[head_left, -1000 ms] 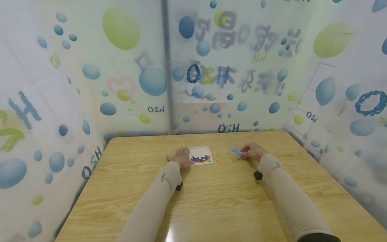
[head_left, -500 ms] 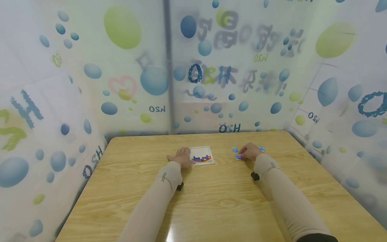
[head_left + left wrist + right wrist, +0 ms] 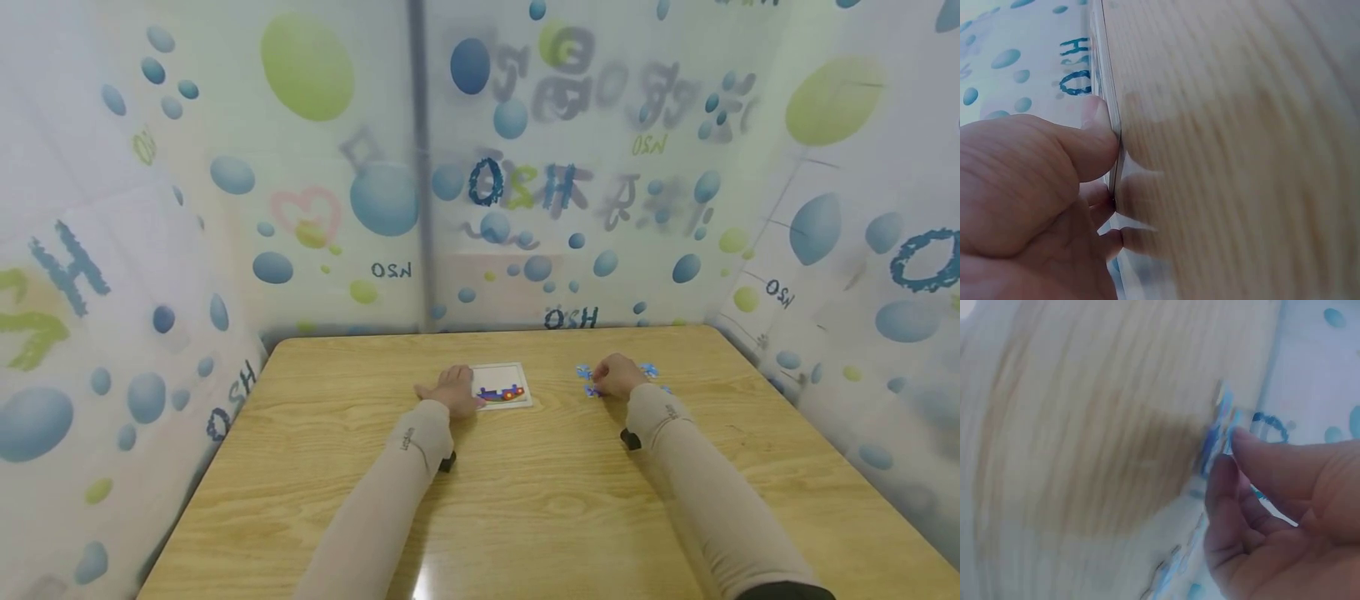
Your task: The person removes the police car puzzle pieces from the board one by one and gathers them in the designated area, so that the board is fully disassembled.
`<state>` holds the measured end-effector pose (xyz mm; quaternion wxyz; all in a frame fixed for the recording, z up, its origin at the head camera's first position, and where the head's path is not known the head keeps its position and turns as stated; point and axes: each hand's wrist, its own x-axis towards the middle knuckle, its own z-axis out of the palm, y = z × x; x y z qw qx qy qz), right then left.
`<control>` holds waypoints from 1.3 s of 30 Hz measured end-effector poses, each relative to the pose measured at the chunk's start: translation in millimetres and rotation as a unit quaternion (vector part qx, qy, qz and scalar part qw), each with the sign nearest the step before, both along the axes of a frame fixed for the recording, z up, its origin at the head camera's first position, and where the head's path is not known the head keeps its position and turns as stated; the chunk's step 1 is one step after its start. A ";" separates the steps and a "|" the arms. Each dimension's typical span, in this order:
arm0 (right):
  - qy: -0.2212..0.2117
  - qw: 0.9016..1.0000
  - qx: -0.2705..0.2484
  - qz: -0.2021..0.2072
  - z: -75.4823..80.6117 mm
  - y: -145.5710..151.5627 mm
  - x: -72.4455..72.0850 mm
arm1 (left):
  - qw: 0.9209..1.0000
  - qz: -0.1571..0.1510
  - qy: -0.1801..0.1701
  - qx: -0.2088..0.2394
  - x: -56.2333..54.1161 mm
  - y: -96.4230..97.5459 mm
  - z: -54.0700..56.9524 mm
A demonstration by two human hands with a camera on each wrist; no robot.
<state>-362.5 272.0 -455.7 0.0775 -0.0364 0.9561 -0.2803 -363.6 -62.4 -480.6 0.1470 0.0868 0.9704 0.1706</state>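
In the head view a white-framed jigsaw tray (image 3: 501,374) lies flat on the table, with red, purple and yellow pieces (image 3: 501,393) along its near edge. My left hand (image 3: 453,392) rests at the tray's left side, its thumb on the near left corner; the left wrist view shows the thumb (image 3: 1097,140) against the tray's edge. To the right, my right hand (image 3: 618,377) is among loose blue puzzle pieces. In the right wrist view its thumb and index finger pinch a thin blue puzzle piece (image 3: 1230,431); the fingers hide part of it.
Blue pieces (image 3: 583,372) lie left of my right hand, and more blue pieces (image 3: 649,370) lie to its right. The wooden table (image 3: 525,500) ends at a patterned curtain (image 3: 360,208) that stands behind it and on both sides.
My right hand has shifted slightly left and uncovered blue pieces on its right. The blue pieces at its left now lie apart in two spots. The left hand and tray have stayed put.
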 end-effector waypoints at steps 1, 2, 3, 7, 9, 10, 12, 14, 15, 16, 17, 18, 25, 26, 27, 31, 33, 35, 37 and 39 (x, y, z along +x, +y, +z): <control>0.002 1.000 -0.008 0.004 0.8 -2.0 0.3 | 1.000 0.001 0.001 0.002 0.0 0.1 -0.5; 0.005 1.000 -0.014 0.009 1.4 -5.0 0.1 | 1.000 0.002 0.001 0.003 -0.3 0.2 -0.9; 0.008 1.000 -0.020 0.015 1.6 -8.5 -0.3 | 1.000 0.004 0.001 0.005 -0.6 0.3 -1.4; 0.009 0.998 -0.052 0.038 2.4 -29.2 -2.7 | 1.000 0.014 0.004 0.019 -1.6 1.2 -3.4; 0.007 0.997 -0.058 0.050 1.9 -42.0 -3.7 | 0.999 0.018 0.006 0.026 -1.7 1.7 -3.5; 0.006 0.997 -0.059 0.057 1.5 -48.3 -4.1 | 0.999 0.019 0.006 0.029 -1.6 2.0 -3.2; 0.001 0.996 -0.062 0.067 0.1 -61.2 -4.9 | 0.999 0.019 0.006 0.033 -1.4 2.4 -2.2; 0.000 0.995 -0.057 0.084 -1.8 -73.0 -5.0 | 0.999 0.019 0.004 0.038 -1.2 2.2 -1.1; -0.002 0.994 -0.057 0.091 -3.2 -78.2 -5.0 | 0.999 0.016 0.005 0.040 -1.1 1.7 -0.6; -0.007 0.994 -0.059 0.094 -4.9 -83.3 -5.0 | 0.999 0.016 0.005 0.045 -1.4 1.4 -0.6; -0.008 0.993 -0.060 0.100 -6.5 -87.9 -4.9 | 0.999 0.014 0.006 0.048 -1.8 0.8 -1.1; -0.007 0.992 -0.056 0.109 -8.4 -91.8 -4.9 | 0.999 0.012 0.008 0.048 -2.5 0.0 -2.0; -0.003 0.993 -0.024 0.114 -20.0 -107.7 -9.0 | 0.998 0.018 0.024 0.057 -8.2 -6.6 -5.8; -0.006 0.994 -0.022 0.111 -21.2 -108.8 -10.2 | 0.998 0.020 0.020 0.060 -8.0 -7.2 -4.5; -0.009 0.994 -0.020 0.107 -20.9 -110.1 -10.3 | 0.998 0.018 0.018 0.062 -6.4 -7.9 -2.3; -0.016 0.994 -0.016 0.103 -16.9 -113.2 -8.1 | 0.997 0.017 -0.001 0.077 -3.0 -8.9 4.6; -0.019 0.995 -0.016 0.102 -14.2 -114.6 -5.9 | 0.996 0.021 -0.004 0.086 -2.6 -8.6 5.6; -0.025 0.994 -0.020 0.100 -13.3 -115.6 -5.6 | 0.996 0.029 -0.008 0.088 -6.3 -6.8 2.0; -0.030 0.995 -0.019 0.096 -11.8 -117.2 -5.0 | 0.996 0.037 -0.001 0.086 -8.1 -4.8 -1.4; -0.027 0.995 -0.015 0.094 -10.8 -118.8 -4.0 | 0.995 0.044 0.004 0.084 -8.8 -2.7 -4.0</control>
